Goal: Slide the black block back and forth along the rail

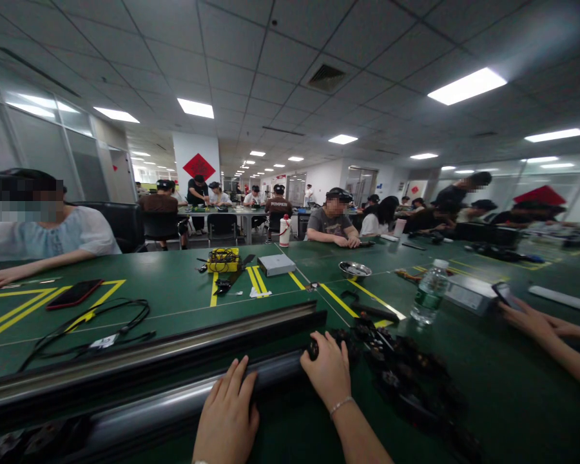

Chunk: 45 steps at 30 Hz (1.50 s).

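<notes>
My left hand [228, 412] lies flat with fingers stretched out on a long grey metal roller [174, 403] at the near edge of the green table [174, 296]. My right hand [327, 372] is curled at the roller's right end, its fingers closed around a small black part [314, 350] that I cannot make out. A heap of black mechanical parts [401, 367] spreads just right of that hand. A long dark metal rail [174, 345] runs behind the roller.
On the table lie a water bottle [429, 293], a metal bowl [354, 269], a grey box [276, 263], a yellow case [223, 260], a red phone [75, 294] and black cables [91, 328]. Another person's hands [536, 322] hold a phone at right. Several seated people surround the tables.
</notes>
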Each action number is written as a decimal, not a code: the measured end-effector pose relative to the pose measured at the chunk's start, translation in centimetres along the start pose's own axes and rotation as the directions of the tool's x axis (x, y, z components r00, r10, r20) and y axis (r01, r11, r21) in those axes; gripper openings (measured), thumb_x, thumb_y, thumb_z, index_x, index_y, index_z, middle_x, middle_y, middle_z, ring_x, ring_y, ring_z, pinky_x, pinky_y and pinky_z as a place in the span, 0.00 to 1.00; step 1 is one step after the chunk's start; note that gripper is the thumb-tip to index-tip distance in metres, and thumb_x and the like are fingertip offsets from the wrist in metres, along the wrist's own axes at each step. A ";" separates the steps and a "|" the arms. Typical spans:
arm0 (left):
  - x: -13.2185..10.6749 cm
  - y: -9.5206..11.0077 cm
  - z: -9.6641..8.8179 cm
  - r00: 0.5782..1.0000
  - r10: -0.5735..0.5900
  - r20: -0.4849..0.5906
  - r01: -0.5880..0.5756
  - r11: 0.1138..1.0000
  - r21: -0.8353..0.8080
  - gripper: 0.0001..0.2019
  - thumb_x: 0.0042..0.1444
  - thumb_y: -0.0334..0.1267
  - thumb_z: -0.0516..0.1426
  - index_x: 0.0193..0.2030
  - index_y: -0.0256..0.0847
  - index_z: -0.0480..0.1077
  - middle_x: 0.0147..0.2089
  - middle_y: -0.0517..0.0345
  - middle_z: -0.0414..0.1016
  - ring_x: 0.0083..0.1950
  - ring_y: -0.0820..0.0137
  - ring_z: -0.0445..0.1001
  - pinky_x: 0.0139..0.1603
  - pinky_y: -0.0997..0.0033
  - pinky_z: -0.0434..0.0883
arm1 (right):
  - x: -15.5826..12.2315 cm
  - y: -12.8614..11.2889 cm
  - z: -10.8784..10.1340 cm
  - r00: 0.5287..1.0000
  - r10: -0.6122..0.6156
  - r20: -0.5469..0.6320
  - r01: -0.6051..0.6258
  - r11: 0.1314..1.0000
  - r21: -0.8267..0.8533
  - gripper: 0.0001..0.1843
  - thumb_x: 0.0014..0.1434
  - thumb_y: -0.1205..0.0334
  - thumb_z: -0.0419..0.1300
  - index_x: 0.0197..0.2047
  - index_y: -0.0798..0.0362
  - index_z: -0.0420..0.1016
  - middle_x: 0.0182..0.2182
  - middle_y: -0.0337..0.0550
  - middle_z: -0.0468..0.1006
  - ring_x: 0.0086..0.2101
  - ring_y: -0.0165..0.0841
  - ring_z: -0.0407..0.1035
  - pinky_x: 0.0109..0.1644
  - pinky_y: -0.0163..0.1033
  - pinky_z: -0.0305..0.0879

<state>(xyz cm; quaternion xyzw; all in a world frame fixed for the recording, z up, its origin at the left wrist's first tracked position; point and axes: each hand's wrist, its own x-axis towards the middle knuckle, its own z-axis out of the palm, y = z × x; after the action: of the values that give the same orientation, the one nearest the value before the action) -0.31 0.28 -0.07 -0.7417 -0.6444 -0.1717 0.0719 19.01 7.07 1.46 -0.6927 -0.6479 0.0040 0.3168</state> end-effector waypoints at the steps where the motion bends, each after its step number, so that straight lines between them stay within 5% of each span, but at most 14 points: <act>1: 0.0 0.0 0.0 1.000 -0.004 0.005 0.004 1.000 0.001 0.23 0.47 0.30 0.47 0.51 0.47 0.64 0.63 0.59 0.57 0.63 0.65 0.54 0.60 0.58 0.57 | 0.0 0.0 0.0 1.000 0.003 0.000 -0.003 1.000 -0.005 0.23 0.47 0.62 0.51 0.47 0.54 0.69 0.48 0.46 0.71 0.54 0.39 0.56 0.61 0.50 0.35; 45: 0.1 -0.1 0.0 1.000 -0.014 0.021 0.014 1.000 -0.024 0.23 0.47 0.31 0.47 0.52 0.47 0.65 0.63 0.59 0.55 0.63 0.65 0.53 0.61 0.57 0.55 | 0.2 0.5 0.2 0.999 0.001 -0.035 0.001 0.999 0.038 0.20 0.48 0.66 0.49 0.44 0.55 0.72 0.45 0.46 0.73 0.52 0.36 0.59 0.60 0.44 0.41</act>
<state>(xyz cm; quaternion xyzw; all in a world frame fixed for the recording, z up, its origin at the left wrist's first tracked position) -0.36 0.35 -0.02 -0.7397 -0.6482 -0.1721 0.0551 19.40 7.31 1.19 -0.6865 -0.6421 0.0043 0.3412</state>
